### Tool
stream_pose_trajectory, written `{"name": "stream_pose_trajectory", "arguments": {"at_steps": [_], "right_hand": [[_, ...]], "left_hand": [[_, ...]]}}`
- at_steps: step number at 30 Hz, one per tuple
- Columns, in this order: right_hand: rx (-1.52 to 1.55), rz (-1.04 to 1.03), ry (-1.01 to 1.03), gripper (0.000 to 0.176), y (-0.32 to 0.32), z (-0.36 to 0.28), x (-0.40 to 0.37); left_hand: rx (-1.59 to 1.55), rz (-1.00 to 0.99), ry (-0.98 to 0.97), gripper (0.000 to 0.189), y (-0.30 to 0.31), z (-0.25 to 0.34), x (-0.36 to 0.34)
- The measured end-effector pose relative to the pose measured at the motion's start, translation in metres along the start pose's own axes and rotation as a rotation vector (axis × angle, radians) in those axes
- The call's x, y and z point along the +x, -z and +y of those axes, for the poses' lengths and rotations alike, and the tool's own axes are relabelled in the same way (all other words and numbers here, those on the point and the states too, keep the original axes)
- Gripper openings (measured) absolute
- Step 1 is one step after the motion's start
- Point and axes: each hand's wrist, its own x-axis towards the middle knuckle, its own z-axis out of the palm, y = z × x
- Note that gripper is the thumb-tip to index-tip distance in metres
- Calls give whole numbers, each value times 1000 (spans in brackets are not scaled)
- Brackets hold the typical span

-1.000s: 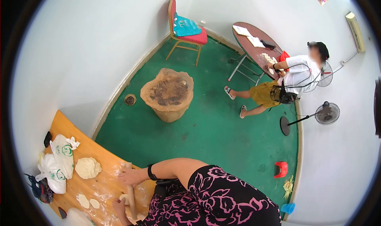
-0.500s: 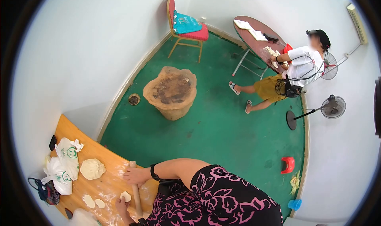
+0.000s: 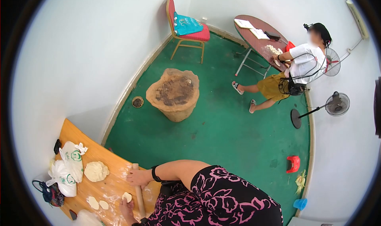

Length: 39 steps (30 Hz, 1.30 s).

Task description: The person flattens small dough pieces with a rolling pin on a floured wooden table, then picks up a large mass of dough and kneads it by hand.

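My right hand (image 3: 139,178) lies over the upper part of a wooden rolling pin (image 3: 139,200), fingers across it, on the floured wooden table (image 3: 113,164). Just below, my left hand (image 3: 126,208) pinches the edge of a small flat dough wrapper (image 3: 127,196) beside the pin. The pin appears to be next to the wrapper rather than on top of it. Two rolled wrappers, one an oval wrapper (image 3: 93,203) and one a smaller wrapper (image 3: 104,205), lie to the left. A large lump of dough (image 3: 96,171) sits farther up the table.
White plastic bags (image 3: 67,178) and a dark patterned bag (image 3: 53,194) crowd the table's left edge. Beyond it stand a tree-stump block (image 3: 173,93) and a red chair (image 3: 190,31). Another person (image 3: 303,67) works at a round table (image 3: 260,43), near a standing fan (image 3: 336,103).
The whole view has shifted slightly right and down. My left hand still holds the wrapper, which now looks a little turned. My right hand stays on the rolling pin.
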Motion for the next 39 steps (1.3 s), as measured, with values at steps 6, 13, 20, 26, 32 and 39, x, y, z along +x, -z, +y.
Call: {"name": "stream_pose_trajectory", "arguments": {"at_steps": [6,13,20,26,32,39], "right_hand": [[-22,-7,1,49,1,-1,0],[-30,-41,-13,49,7,-2,0],[-9,-24,-12,48,2,-2,0],[-14,-21,-16,48,1,-2,0],[-4,-47,-25,48,4,-3,1],[-33,-6,-12,50,3,-3,1]], "left_hand": [[20,9,14,21,-1,1,0],[9,-6,12,21,1,-1,1],[11,-17,-6,21,4,-5,3],[7,-8,1,21,0,-3,0],[1,-5,-11,21,0,-2,-2],[-21,-6,-24,21,0,-5,0]]}}
